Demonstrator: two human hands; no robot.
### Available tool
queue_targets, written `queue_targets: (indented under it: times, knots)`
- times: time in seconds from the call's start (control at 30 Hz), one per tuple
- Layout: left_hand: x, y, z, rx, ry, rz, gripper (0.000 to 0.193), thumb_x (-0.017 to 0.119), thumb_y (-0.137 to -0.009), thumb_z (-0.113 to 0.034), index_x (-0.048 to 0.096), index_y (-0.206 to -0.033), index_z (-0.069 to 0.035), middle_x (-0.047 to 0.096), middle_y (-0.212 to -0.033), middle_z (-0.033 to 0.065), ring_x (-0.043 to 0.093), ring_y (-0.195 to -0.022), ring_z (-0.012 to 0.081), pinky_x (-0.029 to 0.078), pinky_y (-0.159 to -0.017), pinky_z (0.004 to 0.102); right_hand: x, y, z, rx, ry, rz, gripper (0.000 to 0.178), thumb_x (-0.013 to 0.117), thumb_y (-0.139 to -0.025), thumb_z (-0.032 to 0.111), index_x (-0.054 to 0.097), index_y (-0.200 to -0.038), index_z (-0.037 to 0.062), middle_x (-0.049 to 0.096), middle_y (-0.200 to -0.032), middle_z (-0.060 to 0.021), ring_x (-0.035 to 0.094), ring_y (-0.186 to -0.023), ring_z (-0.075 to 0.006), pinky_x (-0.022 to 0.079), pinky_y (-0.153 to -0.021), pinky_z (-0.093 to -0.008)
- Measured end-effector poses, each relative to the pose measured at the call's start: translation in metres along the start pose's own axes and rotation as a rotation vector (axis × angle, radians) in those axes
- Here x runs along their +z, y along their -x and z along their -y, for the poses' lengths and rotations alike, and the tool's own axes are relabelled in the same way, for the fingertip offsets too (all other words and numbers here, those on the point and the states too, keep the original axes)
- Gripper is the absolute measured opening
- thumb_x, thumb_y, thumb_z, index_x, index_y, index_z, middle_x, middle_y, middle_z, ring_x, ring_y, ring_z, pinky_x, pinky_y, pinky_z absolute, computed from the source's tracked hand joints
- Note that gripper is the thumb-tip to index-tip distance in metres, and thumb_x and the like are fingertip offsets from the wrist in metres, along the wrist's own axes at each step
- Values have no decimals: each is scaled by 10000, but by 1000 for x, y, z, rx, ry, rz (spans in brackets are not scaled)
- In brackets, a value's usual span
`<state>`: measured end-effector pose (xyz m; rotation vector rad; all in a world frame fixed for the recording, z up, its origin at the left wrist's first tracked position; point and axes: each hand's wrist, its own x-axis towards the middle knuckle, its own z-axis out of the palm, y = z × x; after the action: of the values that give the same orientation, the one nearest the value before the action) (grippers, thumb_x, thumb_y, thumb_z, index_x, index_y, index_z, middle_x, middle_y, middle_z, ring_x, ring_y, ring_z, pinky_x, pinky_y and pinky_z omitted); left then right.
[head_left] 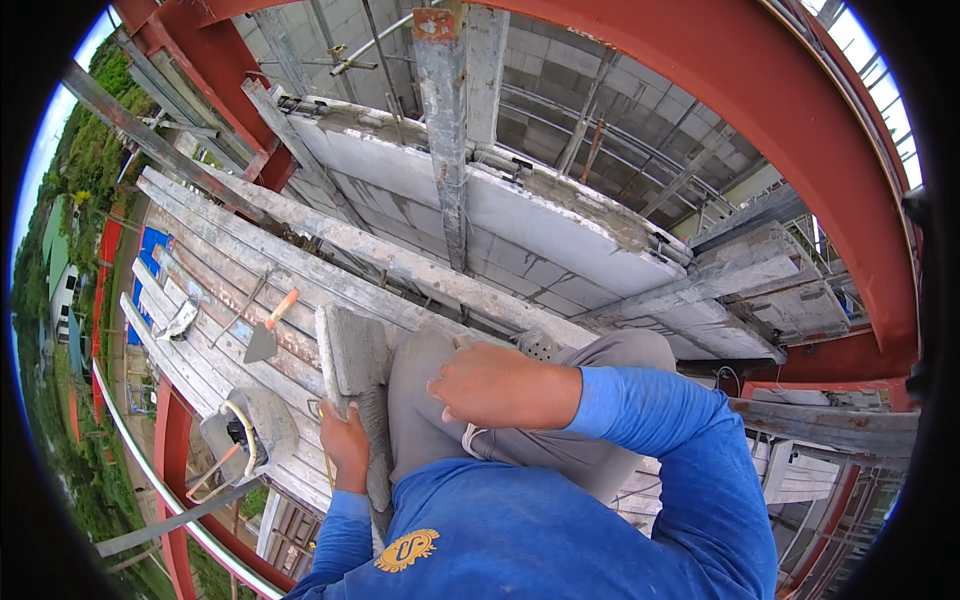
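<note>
My left hand point(345, 445) is closed on the near edge of a grey, mortar-coloured slab point(358, 355) with a pale left edge. The slab lies tilted against my left thigh, and its lower end is partly hidden by my arm. Over my lap, my right hand point(490, 385) is curled closed with the back of the hand up. Whatever may be inside those fingers is hidden. A pointing trowel point(262, 340) with an orange handle rests on the planks, left of the slab.
Weathered scaffold planks point(230, 250) run beneath me. A dirty bucket point(272, 425) with a pale hose-like loop is at left. Farther off stands a white block wall point(530, 215) with mortar on top, behind a metal post point(445, 140). Red steel beams point(720, 60) arch above; a drop shows at left.
</note>
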<state>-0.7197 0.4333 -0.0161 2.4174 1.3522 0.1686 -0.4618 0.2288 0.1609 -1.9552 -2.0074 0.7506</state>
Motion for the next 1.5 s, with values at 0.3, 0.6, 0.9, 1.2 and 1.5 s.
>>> queue_targets:
  times: [0.3,0.6,0.9,1.2,1.5]
  knots:
    - [6,-3,4,-62,10,-58,544,698,-945,-287,535,-1329,63,688,-1068,329,669,-966,511,507,-855,560,-29,-38,-36,-35,-43,161,394,695,-945,344,670,-1123,-7,703,-890,-188,698,-887,-411,537,-778,-523]
    - [-8,0,-11,-132,11,14,557,697,-940,-277,537,-1354,60,684,-1133,316,675,-999,494,518,-871,555,-42,-50,-60,-7,-59,221,455,677,-964,340,652,-1251,-12,704,-999,-209,688,-963,-406,530,-820,-519]
    - [-2,3,-15,-107,37,-18,448,712,-925,-249,572,-1236,43,679,-1038,300,661,-951,498,505,-809,560,-46,-44,-62,38,-37,221,469,664,-967,361,648,-1260,-5,706,-1009,-206,684,-971,-411,531,-823,-522]
    - [5,10,-15,-40,90,-77,414,711,-926,-236,570,-1206,35,675,-945,302,656,-891,505,498,-767,562,-41,-46,-49,31,-19,191,439,666,-967,351,660,-1222,-7,701,-982,-205,685,-957,-410,528,-817,-521]
    - [1,7,-10,-45,90,-59,403,705,-931,-240,573,-1193,36,677,-940,301,661,-886,506,503,-762,561,-31,-47,-33,-36,-31,31,317,728,-914,287,684,-1023,-7,715,-866,-204,707,-874,-411,544,-745,-520]
